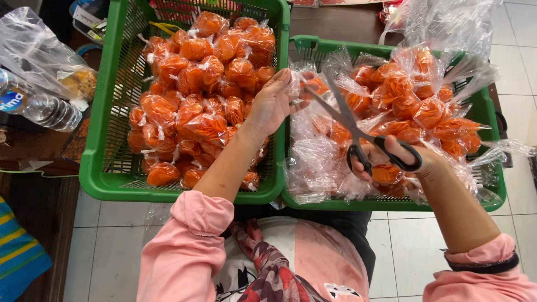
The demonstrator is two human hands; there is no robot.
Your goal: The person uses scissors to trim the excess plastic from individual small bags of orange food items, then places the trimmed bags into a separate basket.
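Over two green baskets (100,168), right hand (403,159) clamped on open scissors (358,131), left hand (274,103) pinching a clear bag (305,84).

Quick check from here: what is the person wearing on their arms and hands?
Both arms wear pink sleeves pushed up toward the elbows: the left sleeve has a gathered cuff, and the right sleeve has a dark band at its cuff. The left hand and right hand are bare, with no gloves.
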